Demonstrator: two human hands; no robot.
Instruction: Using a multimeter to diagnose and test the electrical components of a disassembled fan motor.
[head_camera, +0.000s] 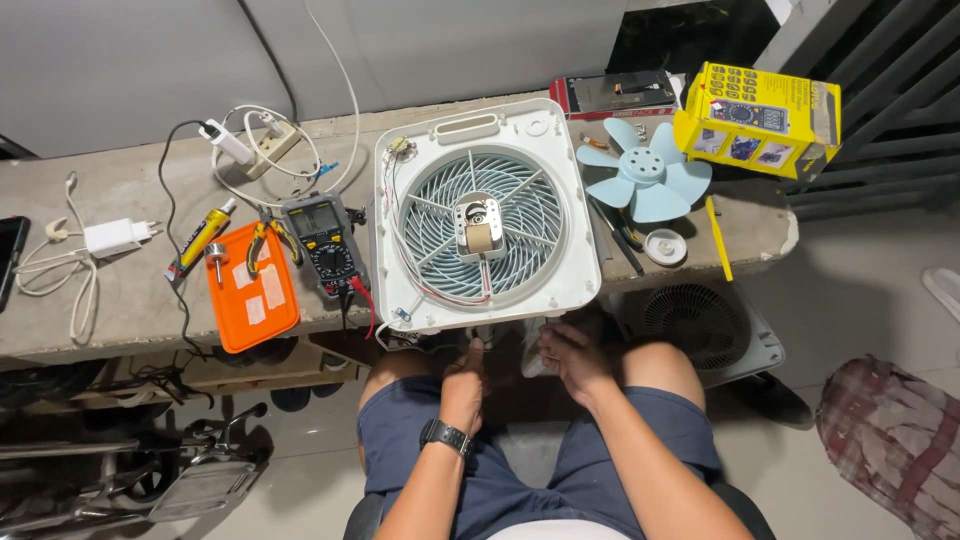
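A white square fan housing (580, 200) lies flat on the concrete bench, its grille and bare motor (479, 230) facing up. Thin wires run along its left inner edge. My left hand (463, 382), with a black watch on the wrist, is closed just under the housing's near edge, thumb up; what it grips is hidden. My right hand (572, 357) rests beside it below the same edge, fingers curled toward something small and pale that I cannot make out. The loose light-blue fan blade (645, 178) lies to the right of the housing.
A multimeter (322, 240) with red and black leads, an orange pad (250, 290), pliers, a glue tube (203, 237), chargers and a power strip sit left. A yellow box (760, 115) and white cap (665, 246) sit right. The fan's front cover (700, 325) lies below the bench.
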